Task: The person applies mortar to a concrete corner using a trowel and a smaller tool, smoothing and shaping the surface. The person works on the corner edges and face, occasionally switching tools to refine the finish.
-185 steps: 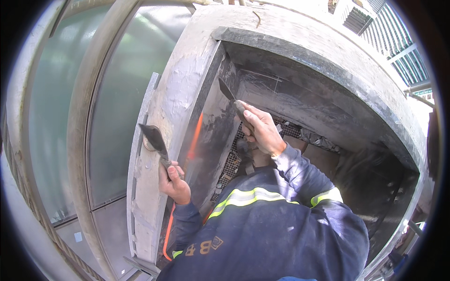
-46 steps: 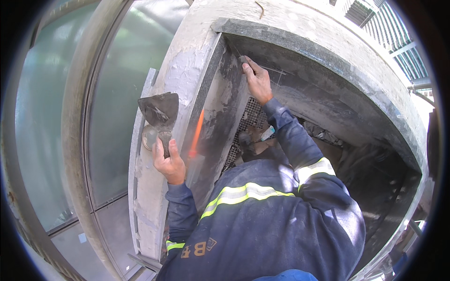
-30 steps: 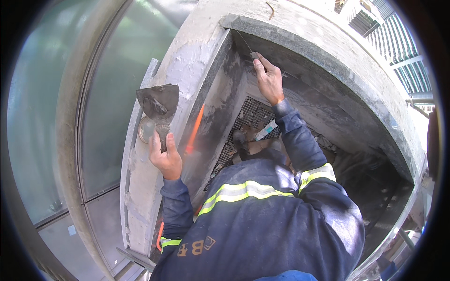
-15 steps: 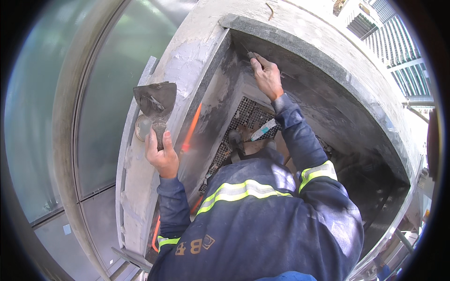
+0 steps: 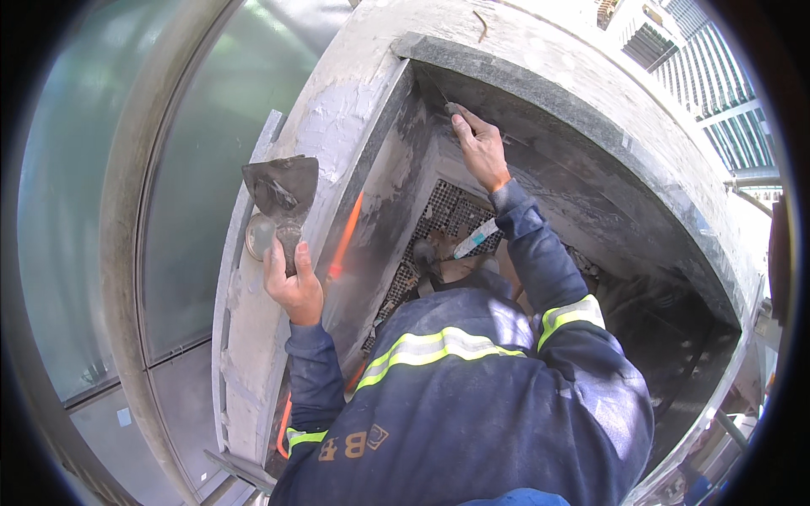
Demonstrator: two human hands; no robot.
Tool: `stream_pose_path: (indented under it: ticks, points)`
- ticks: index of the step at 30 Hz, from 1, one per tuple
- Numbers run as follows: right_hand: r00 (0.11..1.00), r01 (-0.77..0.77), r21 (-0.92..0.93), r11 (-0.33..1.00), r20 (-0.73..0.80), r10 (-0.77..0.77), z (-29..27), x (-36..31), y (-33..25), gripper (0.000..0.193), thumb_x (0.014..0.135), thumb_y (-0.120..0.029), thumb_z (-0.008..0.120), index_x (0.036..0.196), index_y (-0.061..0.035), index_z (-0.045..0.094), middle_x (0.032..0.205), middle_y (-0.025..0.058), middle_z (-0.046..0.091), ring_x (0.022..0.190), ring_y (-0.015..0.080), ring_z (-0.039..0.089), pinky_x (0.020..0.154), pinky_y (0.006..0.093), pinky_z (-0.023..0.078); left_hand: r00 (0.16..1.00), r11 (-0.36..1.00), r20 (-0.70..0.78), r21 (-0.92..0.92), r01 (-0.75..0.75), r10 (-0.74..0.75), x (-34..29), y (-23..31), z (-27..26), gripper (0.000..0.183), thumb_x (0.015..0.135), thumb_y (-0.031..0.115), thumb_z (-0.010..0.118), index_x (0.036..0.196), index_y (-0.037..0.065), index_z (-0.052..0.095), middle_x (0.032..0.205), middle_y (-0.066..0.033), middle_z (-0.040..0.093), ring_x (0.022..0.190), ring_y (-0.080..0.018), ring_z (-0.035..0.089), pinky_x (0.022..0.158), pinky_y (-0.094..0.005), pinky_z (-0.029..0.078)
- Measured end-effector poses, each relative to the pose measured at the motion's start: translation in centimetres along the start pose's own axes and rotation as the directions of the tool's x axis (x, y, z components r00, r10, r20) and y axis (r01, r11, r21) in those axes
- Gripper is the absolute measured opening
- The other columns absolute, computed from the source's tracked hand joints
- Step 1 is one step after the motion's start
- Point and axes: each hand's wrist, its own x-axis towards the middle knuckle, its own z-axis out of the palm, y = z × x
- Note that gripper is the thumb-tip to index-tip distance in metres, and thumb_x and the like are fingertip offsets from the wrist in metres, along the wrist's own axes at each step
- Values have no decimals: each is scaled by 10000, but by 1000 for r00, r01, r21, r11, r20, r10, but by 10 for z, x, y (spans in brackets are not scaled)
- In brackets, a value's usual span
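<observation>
My left hand is closed around the handle of a broad, dusty putty knife, with a small smear of grey paste on its blade. It is above the pale ledge on the left, beside a round disc. My right hand reaches to the inner corner of the recess. Its fingers grip the dark handle of a small thin-bladed tool; the narrow blade points toward the corner, and its exact kind is too small to tell. Dark stone panels line the recess around it.
Wet-looking grey paste coats the ledge top. Below, a white and teal tube lies over black grid matting. An orange strip runs along the left wall. Glass panels stand to the left.
The view shifts slightly. Both hands keep their grips; the right hand and its small tool sit marginally lower near the corner, and the putty knife is nearly unmoved.
</observation>
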Motion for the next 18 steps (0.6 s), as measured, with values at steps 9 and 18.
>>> stream_pose_path:
  ticks: [9, 18]
  points:
    - [1000, 7, 44, 999, -9, -7, 24, 11, 39, 534, 1032, -384, 582, 1423, -21, 560, 932, 31, 670, 760, 92, 540, 723, 267, 482, 999, 999, 8, -17, 35, -35, -1, 0, 0, 368, 930, 120, 679, 1198, -124, 619, 953, -201, 635, 856, -358, 622, 774, -421, 488]
    - [990, 120, -12, 993, 70, -119, 26, 9, 56, 583, 1027, -393, 582, 1474, -29, 494, 1186, 166, 683, 1033, 197, 623, 902, 319, 483, 999, 1000, 25, 7, 24, -24, 1, 3, 2, 398, 931, 141, 690, 1207, -136, 615, 990, -212, 647, 889, -360, 635, 802, -423, 495]
